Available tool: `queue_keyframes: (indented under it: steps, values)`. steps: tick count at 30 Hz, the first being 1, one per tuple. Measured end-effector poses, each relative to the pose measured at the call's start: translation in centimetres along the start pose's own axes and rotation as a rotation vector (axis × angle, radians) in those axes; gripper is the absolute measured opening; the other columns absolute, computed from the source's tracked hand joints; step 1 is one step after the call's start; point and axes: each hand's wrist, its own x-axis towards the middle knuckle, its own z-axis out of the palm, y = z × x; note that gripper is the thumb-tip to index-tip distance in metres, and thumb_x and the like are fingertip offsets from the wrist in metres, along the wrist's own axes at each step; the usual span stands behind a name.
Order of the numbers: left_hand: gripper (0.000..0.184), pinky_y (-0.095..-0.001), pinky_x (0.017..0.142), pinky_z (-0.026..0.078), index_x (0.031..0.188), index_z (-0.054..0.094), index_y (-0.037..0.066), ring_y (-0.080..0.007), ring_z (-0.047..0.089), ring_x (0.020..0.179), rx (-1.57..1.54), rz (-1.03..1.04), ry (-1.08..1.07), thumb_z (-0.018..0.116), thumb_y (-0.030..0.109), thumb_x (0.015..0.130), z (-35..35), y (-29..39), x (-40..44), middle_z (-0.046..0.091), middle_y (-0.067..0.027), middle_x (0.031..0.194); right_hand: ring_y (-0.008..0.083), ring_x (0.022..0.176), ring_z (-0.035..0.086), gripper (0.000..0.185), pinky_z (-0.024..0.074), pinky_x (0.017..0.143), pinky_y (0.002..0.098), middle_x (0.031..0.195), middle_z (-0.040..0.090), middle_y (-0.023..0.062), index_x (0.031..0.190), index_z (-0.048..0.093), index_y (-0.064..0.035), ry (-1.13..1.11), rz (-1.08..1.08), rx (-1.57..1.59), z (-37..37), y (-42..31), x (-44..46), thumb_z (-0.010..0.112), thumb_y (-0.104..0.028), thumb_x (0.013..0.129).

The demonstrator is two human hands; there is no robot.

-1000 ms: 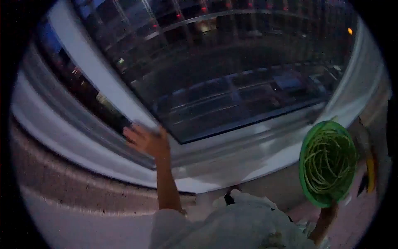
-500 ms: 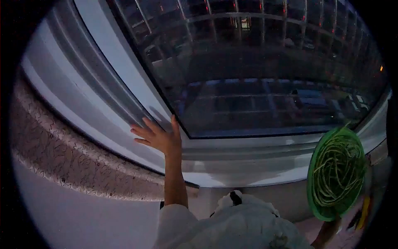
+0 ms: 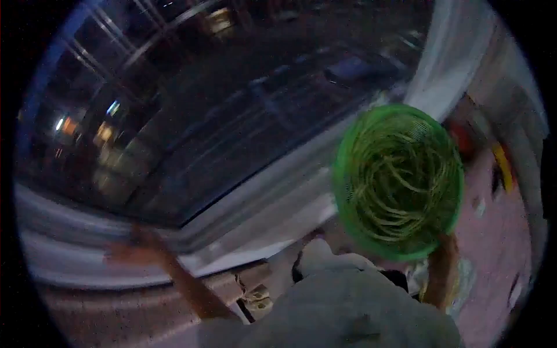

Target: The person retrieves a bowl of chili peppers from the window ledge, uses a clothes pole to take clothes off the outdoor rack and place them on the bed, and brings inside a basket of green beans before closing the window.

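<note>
My right hand (image 3: 445, 249) grips the lower rim of a green plastic mesh basket (image 3: 343, 174), its fingers partly hidden by the rim. Inside lie long, thin green strands (image 3: 400, 185) that look like long beans, coiled in loops. The basket is tilted so that its inside faces me. My left hand (image 3: 138, 249), smeared by motion, is stretched out with its fingers apart at the white window frame (image 3: 243, 232), near its lower corner. Whether it touches the frame I cannot tell.
Beyond the dark window pane (image 3: 232, 133) are lights and railings. A patterned sill edge (image 3: 116, 307) runs below the frame at left. On the right, a yellow-and-red object (image 3: 505, 165) lies on a pink surface (image 3: 493, 249). Small pale items sit near my left forearm.
My view has swung to the right. The basket in my right hand is now nearer the middle and more fully seen. My left hand appears farther left and lower, still at the window frame.
</note>
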Motion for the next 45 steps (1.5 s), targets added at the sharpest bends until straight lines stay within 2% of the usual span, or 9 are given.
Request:
queue_keyframes:
  steps: [8, 10, 12, 14, 17, 20, 30, 36, 45]
  values:
    - [0.063, -0.0491, 0.099, 0.026, 0.133, 0.029, 0.002, -0.0389, 0.027, 0.124, -1.036, -0.201, -0.015, 0.05, 0.038, 0.085, -3.1, 18.1, -0.3, 0.031, -0.0195, 0.134, 0.0175, 0.085, 0.058, 0.025, 0.0484, 0.066, 0.0308, 0.097, 0.059, 0.0075, 0.102, 0.056, -0.0002, 0.158, 0.059, 0.17, -2.2, -0.6, -1.7, 0.056, -0.009, 0.079]
    - [0.061, -0.0474, 0.099, 0.026, 0.133, 0.029, 0.002, -0.0368, 0.029, 0.123, -1.592, -0.298, -0.537, 0.049, 0.036, 0.086, -5.4, 24.3, -3.8, 0.033, -0.0186, 0.133, 0.0171, 0.084, 0.058, 0.024, 0.0481, 0.067, 0.0321, 0.095, 0.06, 0.0068, 0.102, 0.057, -0.0011, 0.111, 0.099, 0.152, -2.2, -0.8, -2.8, 0.055, -0.01, 0.08]
    - [0.06, -0.0457, 0.1, 0.027, 0.133, 0.03, 0.003, -0.0347, 0.032, 0.123, -2.093, -0.386, -1.5, 0.049, 0.034, 0.086, -8.5, 29.5, -7.4, 0.035, -0.0177, 0.132, 0.0152, 0.079, 0.058, 0.025, 0.0486, 0.067, 0.0302, 0.094, 0.061, 0.0061, 0.104, 0.056, -0.0013, 0.189, 0.071, 0.148, -2.6, 0.9, -3.7, 0.055, -0.011, 0.081]
    - [0.055, -0.0418, 0.097, 0.032, 0.131, 0.032, 0.002, -0.0294, 0.041, 0.116, -2.201, -1.179, -2.615, 0.05, 0.024, 0.084, -11.7, 33.5, -8.4, 0.04, -0.0159, 0.128, 0.0128, 0.076, 0.058, 0.025, 0.049, 0.064, 0.0273, 0.091, 0.061, 0.0053, 0.104, 0.056, -0.0009, 0.247, -0.026, 0.165, -0.5, 0.6, -5.0, 0.055, -0.012, 0.082]
    - [0.051, -0.0429, 0.093, 0.037, 0.127, 0.037, 0.001, -0.0299, 0.046, 0.11, -1.286, -0.758, -2.882, 0.049, 0.014, 0.079, -16.0, 35.2, -6.9, 0.046, -0.0156, 0.123, 0.012, 0.078, 0.058, 0.026, 0.0498, 0.064, 0.0264, 0.093, 0.06, 0.0047, 0.106, 0.056, -0.0015, 0.336, -0.042, 0.143, 1.8, 2.4, -6.7, 0.054, -0.015, 0.084]
    - [0.05, -0.0445, 0.09, 0.041, 0.121, 0.042, -0.001, -0.0301, 0.051, 0.103, -1.212, -0.66, -3.411, 0.048, 0.005, 0.072, -12.4, 37.3, -12.8, 0.051, -0.0149, 0.115, 0.0113, 0.078, 0.058, 0.026, 0.0491, 0.066, 0.0264, 0.092, 0.061, 0.0043, 0.105, 0.057, -0.0013, 0.491, -0.042, 0.181, 4.3, 5.3, -8.2, 0.055, -0.016, 0.083]
    - [0.051, -0.0445, 0.09, 0.043, 0.116, 0.044, -0.002, -0.0311, 0.053, 0.099, -0.883, 0.025, -3.506, 0.047, -0.003, 0.065, -14.3, 38.6, -8.6, 0.054, -0.0148, 0.107, 0.0162, 0.089, 0.057, 0.035, 0.0487, 0.077, 0.0317, 0.1, 0.059, 0.0078, 0.11, 0.053, -0.0017, 0.865, -0.089, 0.486, 11.1, 7.6, -15.4, 0.058, -0.019, 0.08]
    - [0.057, -0.0463, 0.089, 0.043, 0.12, 0.04, -0.001, -0.0317, 0.051, 0.1, -0.95, 0.205, -3.437, 0.046, -0.007, 0.064, -16.8, 34.0, -7.9, 0.05, -0.0152, 0.111, 0.0199, 0.107, 0.048, 0.072, 0.0487, 0.078, 0.0342, 0.12, 0.045, 0.0082, 0.133, 0.017, -0.0095, 0.898, 0.014, 0.641, 11.1, 11.8, -20.7, 0.06, -0.022, 0.077]
    - [0.048, -0.0477, 0.083, 0.047, 0.115, 0.044, -0.003, -0.0332, 0.052, 0.097, -1.192, 0.865, -3.327, 0.049, -0.004, 0.067, -27.8, 28.6, -4.4, 0.051, -0.0167, 0.107, 0.0206, 0.108, 0.047, 0.056, 0.0445, 0.084, 0.0372, 0.118, 0.048, 0.0085, 0.127, 0.037, -0.0072, 0.834, -0.075, 0.844, 7.8, 14.1, -28.9, 0.058, -0.016, 0.076]
